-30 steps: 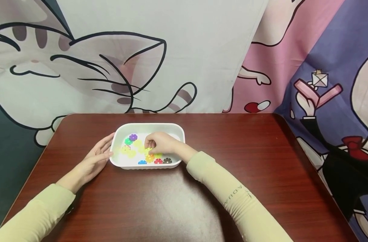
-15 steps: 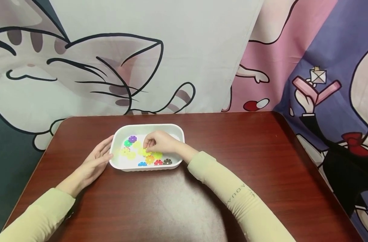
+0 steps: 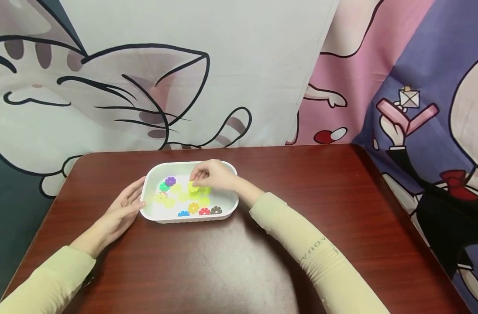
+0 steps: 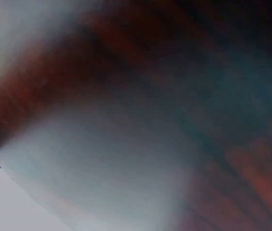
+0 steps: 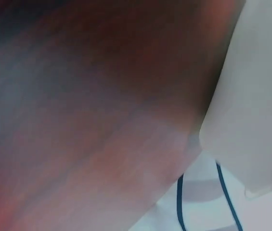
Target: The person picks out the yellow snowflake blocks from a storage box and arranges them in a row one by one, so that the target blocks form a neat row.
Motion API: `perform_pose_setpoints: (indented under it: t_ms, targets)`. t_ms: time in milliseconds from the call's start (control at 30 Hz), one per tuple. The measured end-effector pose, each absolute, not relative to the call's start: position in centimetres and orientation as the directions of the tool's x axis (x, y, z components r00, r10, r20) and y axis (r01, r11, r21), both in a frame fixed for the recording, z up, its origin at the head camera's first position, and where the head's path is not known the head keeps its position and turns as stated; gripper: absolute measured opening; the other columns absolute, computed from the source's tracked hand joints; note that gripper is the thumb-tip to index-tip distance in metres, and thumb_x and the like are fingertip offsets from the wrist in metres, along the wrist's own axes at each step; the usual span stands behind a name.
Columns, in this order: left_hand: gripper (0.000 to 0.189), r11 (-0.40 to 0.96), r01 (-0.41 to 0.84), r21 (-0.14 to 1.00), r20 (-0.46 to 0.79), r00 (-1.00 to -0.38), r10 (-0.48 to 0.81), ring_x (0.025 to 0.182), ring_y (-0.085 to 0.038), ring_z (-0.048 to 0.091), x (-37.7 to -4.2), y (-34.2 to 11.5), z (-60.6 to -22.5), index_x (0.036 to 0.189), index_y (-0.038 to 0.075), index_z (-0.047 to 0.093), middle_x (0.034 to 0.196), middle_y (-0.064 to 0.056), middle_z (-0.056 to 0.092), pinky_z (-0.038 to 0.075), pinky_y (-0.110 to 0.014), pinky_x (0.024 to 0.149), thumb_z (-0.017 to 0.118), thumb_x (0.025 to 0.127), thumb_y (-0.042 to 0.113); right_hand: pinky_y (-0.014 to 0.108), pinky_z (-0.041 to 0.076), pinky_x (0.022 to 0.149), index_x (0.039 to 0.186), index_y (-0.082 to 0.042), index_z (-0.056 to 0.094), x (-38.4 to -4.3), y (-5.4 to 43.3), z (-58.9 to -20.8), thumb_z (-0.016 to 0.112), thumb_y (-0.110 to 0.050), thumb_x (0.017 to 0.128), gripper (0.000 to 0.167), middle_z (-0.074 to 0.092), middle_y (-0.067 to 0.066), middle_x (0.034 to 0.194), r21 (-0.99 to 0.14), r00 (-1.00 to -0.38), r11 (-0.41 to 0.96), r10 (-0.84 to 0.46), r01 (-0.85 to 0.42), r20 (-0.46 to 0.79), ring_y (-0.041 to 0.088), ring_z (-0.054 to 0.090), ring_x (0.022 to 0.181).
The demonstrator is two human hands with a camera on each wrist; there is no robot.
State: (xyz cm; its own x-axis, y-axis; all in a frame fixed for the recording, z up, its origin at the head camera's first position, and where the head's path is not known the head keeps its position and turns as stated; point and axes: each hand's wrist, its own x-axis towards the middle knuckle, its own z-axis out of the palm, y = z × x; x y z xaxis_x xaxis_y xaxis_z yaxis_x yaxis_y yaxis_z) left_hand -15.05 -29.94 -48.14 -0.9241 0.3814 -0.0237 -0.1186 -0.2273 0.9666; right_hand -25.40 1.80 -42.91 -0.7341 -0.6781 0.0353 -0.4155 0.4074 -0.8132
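A white tray (image 3: 191, 220) on the table holds several small notched plastic discs shaped like flowers. At its left end, my left hand (image 3: 118, 213) touches the tray wall with fairly straight fingers, the thumb at the rim. Over the inside of the tray, my right hand (image 3: 215, 175) pinches a yellow snowflake disc (image 3: 193, 188) between thumb and fingers. More yellow discs (image 3: 203, 201) lie just below it. A purple disc (image 3: 170, 181) and a green disc (image 3: 164, 186) lie to the left, an orange disc (image 3: 193, 208) nearer the front. Both wrist views are blurred and show neither hand's fingers clearly.
Along the tray's front wall lie a blue disc (image 3: 183, 213), a red disc (image 3: 204, 211) and a dark disc (image 3: 216, 209). The brown wooden table (image 3: 321, 196) ends at the back against a cartoon-printed cloth (image 3: 262, 78).
My right hand has shifted slightly right and back inside the tray, with a yellow snowflake disc pinched, uncovering more of the orange disc and the yellow ones. My left hand stays at the tray's end.
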Motion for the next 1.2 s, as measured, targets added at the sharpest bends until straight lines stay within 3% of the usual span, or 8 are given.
perform_pose_setpoints:
  t_ms: [267, 633, 733, 867, 1067, 1200]
  targets:
    - [0.069, -0.273, -0.096, 0.957, 0.019, -0.921, 0.389, 0.141, 0.007, 0.049, -14.9, -30.4, -48.3, 0.167, 0.016, 0.026, 0.162, 0.012, 0.037, 0.044, -0.010, 0.112, 0.048, 0.106, -0.008, 0.017, 0.057, 0.074, 0.098, -0.004, 0.080, -26.1, 4.0, -41.9, 0.083, -0.007, 0.091, 0.008, 0.080, 0.009, 0.091, -0.835, -0.793, 0.400, -0.605, -0.377, 0.069, 0.008, 0.069, 0.080]
    - [0.069, -0.240, -0.108, 0.965, -0.008, -0.923, 0.384, 0.140, 0.010, 0.046, -15.2, -30.2, -48.2, 0.167, 0.016, 0.025, 0.163, 0.011, 0.036, 0.042, -0.008, 0.112, 0.049, 0.107, -0.006, 0.021, 0.056, 0.071, 0.102, -0.001, 0.080, -27.2, 9.5, -41.2, 0.083, -0.007, 0.090, 0.013, 0.079, 0.010, 0.091, -0.882, -0.862, 0.379, -0.504, -0.279, 0.056, 0.010, 0.068, 0.077]
    - [0.069, -0.229, -0.114, 0.967, -0.019, -0.925, 0.380, 0.140, 0.011, 0.045, -15.1, -30.2, -48.2, 0.167, 0.016, 0.024, 0.165, 0.010, 0.034, 0.041, -0.007, 0.112, 0.049, 0.107, -0.005, 0.038, 0.064, 0.079, 0.102, 0.002, 0.079, -27.4, 11.0, -41.4, 0.081, -0.004, 0.092, 0.013, 0.079, 0.008, 0.089, -0.906, -0.868, 0.350, -0.495, -0.238, 0.037, 0.029, 0.072, 0.080]
    - [0.069, -0.217, -0.121, 0.969, -0.031, -0.925, 0.379, 0.140, 0.011, 0.045, -15.2, -30.1, -48.2, 0.168, 0.016, 0.023, 0.167, 0.007, 0.031, 0.041, -0.007, 0.112, 0.049, 0.107, -0.004, 0.059, 0.063, 0.087, 0.103, 0.004, 0.078, -27.5, 12.9, -41.9, 0.079, -0.002, 0.093, 0.011, 0.078, 0.002, 0.085, -0.926, -0.870, 0.318, -0.493, -0.202, 0.021, 0.045, 0.072, 0.087]
    - [0.070, -0.209, -0.135, 0.969, -0.048, -0.926, 0.374, 0.139, 0.010, 0.045, -15.1, -29.9, -48.2, 0.168, 0.016, 0.021, 0.169, 0.003, 0.028, 0.041, -0.008, 0.111, 0.050, 0.107, -0.003, 0.039, 0.065, 0.077, 0.102, 0.006, 0.077, -27.3, 15.2, -43.0, 0.077, 0.001, 0.093, 0.010, 0.077, -0.007, 0.080, -0.934, -0.873, 0.320, -0.488, -0.157, -0.020, 0.018, 0.071, 0.075]
    - [0.070, -0.203, -0.139, 0.969, -0.055, -0.926, 0.373, 0.139, 0.011, 0.045, -15.1, -29.9, -48.2, 0.168, 0.016, 0.021, 0.171, 0.001, 0.026, 0.042, -0.008, 0.111, 0.050, 0.107, -0.003, 0.029, 0.061, 0.071, 0.103, 0.007, 0.077, -27.1, 16.3, -43.7, 0.077, 0.003, 0.092, 0.011, 0.077, -0.007, 0.080, -0.934, -0.871, 0.336, -0.487, -0.121, -0.062, 0.011, 0.070, 0.072]
